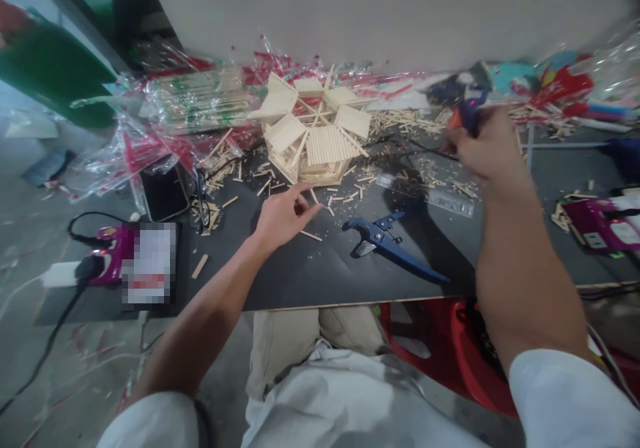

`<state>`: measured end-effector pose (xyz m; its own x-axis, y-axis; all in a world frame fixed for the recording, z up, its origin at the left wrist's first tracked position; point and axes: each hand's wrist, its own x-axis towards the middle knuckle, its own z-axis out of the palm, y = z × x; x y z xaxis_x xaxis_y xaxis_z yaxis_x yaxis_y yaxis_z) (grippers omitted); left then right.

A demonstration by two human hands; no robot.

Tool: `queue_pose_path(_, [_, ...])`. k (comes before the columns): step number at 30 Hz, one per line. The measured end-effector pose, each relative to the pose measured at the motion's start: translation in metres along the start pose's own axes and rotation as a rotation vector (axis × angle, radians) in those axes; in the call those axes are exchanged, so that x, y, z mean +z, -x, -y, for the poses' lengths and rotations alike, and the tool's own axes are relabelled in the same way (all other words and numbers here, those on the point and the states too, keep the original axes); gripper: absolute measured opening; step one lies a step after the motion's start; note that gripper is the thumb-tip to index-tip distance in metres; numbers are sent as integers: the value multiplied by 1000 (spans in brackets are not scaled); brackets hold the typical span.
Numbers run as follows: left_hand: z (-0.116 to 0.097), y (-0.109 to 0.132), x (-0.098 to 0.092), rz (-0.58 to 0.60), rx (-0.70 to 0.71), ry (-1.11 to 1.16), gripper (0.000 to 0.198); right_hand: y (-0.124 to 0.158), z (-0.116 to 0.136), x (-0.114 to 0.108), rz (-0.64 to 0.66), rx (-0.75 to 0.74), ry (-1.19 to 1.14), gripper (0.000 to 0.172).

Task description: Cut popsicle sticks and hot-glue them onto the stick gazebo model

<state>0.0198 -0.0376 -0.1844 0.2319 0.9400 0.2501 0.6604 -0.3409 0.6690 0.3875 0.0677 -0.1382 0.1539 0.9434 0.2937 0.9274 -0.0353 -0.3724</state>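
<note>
On the dark table stands a pavilion-like model [330, 147] built of thin wooden sticks, with slatted roof panels spread around its centre. My left hand [285, 218] is just in front of the model's base, its fingers bent and thumb apart, with nothing visible between them. Raised over the right side of the table, my right hand [493, 141] is wrapped round a blue glue gun [469, 116] with an orange nozzle end and a small red light. Blue ratchet cutters [395, 245] lie between my forearms. Behind them is a clear ruler [425, 195].
Cut stick pieces [400, 125] litter the table around the model. Plastic packs of sticks [200, 98] are heaped at the back left. A dark phone [163, 188], another phone [150, 265] and a purple power strip [113, 251] lie left; another purple strip [600, 225] sits right.
</note>
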Motion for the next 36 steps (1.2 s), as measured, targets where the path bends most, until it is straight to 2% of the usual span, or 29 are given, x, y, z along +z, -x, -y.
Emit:
queue_pose_path(3, [-1, 0, 0, 12, -7, -18, 39, -11, 22, -16, -113, -66, -299, 57])
queue_pose_path(5, [-2, 1, -1, 20, -9, -37, 39, -18, 41, -25, -204, -264, -462, 64])
queue_pose_path(7, [-3, 1, -1, 30, -9, -52, 39, -24, 63, -31, -296, -519, -636, 57])
queue_pose_path(9, [-3, 1, -1, 37, -20, -58, 38, -26, 87, -34, -366, -723, -746, 38])
queue_pose_path(11, [-2, 0, -1, 29, -39, -60, 37, -23, 106, -36, -421, -830, -703, 21])
queue_pose_path(12, [-1, 0, -1, 19, -46, -60, 36, -20, 114, -36, -417, -866, -680, 21])
queue_pose_path(14, [-1, -1, -1, -9, -44, -57, 36, -12, 122, -34, -387, -862, -620, 26])
queue_pose_path(18, [-1, -1, -2, -32, -6, -64, 35, 2, 123, -25, -310, -752, -418, 32])
queue_pose_path(22, [2, -2, -2, -14, -19, -69, 36, 5, 124, -18, -270, -784, -216, 32])
queue_pose_path(26, [5, -1, 0, -15, -38, -34, 38, 6, 130, -15, -245, -845, -152, 33])
queue_pose_path(31, [6, -1, 0, -10, -25, -23, 39, 11, 134, -13, -197, -802, -95, 29])
queue_pose_path(36, [2, -2, -1, -4, -35, -34, 39, 11, 133, -13, -175, -819, -74, 36])
